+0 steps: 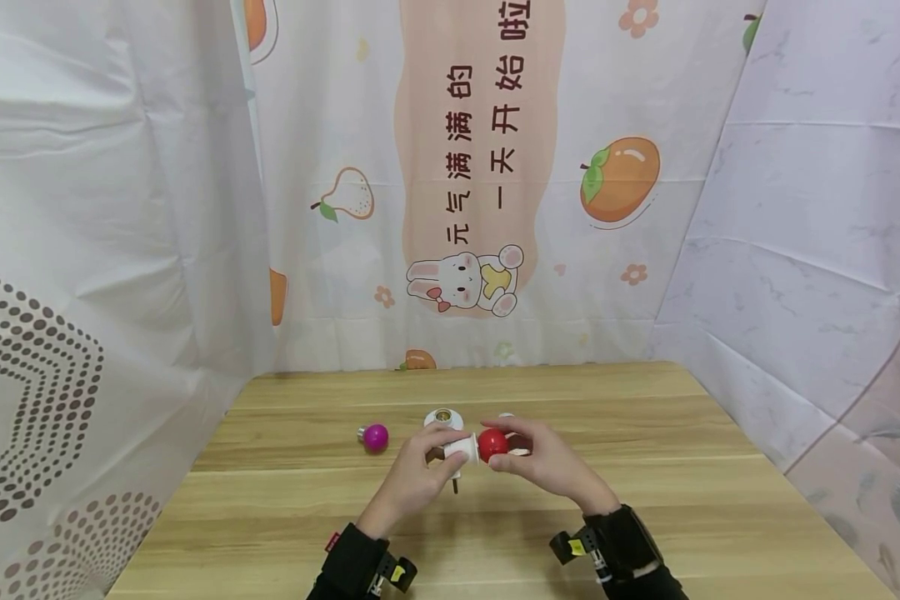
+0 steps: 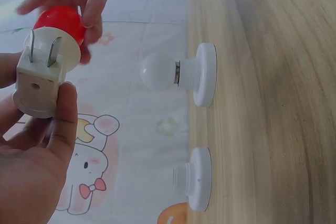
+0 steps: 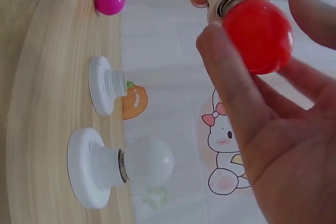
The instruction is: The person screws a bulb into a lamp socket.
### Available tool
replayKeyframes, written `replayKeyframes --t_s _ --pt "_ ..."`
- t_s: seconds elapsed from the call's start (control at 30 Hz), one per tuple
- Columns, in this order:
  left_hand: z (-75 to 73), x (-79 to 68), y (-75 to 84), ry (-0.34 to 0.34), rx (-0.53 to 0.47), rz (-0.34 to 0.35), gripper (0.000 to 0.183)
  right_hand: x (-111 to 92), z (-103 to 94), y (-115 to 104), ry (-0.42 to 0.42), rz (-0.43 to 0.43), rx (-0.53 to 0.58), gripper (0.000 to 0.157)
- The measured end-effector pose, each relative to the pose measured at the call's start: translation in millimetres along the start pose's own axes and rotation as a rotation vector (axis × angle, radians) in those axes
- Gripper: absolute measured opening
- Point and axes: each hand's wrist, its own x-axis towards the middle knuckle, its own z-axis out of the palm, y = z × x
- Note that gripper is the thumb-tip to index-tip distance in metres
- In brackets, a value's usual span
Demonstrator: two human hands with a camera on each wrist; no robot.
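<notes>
My left hand [image 1: 412, 475] grips a white plug-in lamp socket [image 2: 39, 85], whose two metal prongs show in the left wrist view. A red bulb [image 3: 257, 35] sits at the socket's mouth, and some metal thread is visible there in the right wrist view. Around the bulb, my right hand [image 1: 551, 462] has its fingers spread. Its thumb lies along the bulb's side, while one finger stands clear of the glass. Whether the fingers behind the bulb touch it, I cannot tell.
Beyond the hands, a round white lamp holder [image 2: 206, 74] carries a white bulb [image 2: 157, 72]. Another white lamp holder [image 1: 444, 417] has its mouth bare. A magenta bulb [image 1: 376, 437] lies left on the wooden table [image 1: 300, 408]. A printed curtain [image 1: 330, 275] hangs behind.
</notes>
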Motion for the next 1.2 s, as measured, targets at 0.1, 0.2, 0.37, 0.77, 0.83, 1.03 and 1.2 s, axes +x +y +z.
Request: replayKeyframes --t_s 0.1,0.2,0.37,0.77,0.83,1.03,1.2 --pt "-1.2 -0.2 -1.3 0.006 0.001 -0.010 0.030 0.6 -0.2 2.0 -0.002 -0.053 0.009 0.058" --pt "-2.7 -0.1 -3.5 0.017 0.007 -0.007 0.030 1.4 0.4 3.3 -0.005 -0.094 0.056 0.057" --pt "-4.8 0.1 -3.5 0.023 0.005 0.007 0.030 1.3 2.4 2.2 0.017 -0.143 0.062 0.051" --pt "-4.9 0.0 -3.6 0.013 0.014 0.026 0.031 1.0 4.9 0.4 0.029 -0.209 0.065 0.045" --pt "-4.8 -0.1 -4.2 0.012 0.005 0.026 0.032 0.5 4.7 -0.1 0.027 -0.200 0.076 0.044" --pt "-4.9 -0.3 -4.8 0.007 -0.008 0.008 0.031 -0.2 4.2 0.1 0.031 -0.165 0.071 0.043" --pt "-5.2 0.2 -4.3 0.003 -0.006 0.000 0.031 -0.5 4.5 -0.4 0.044 -0.142 0.033 0.043"
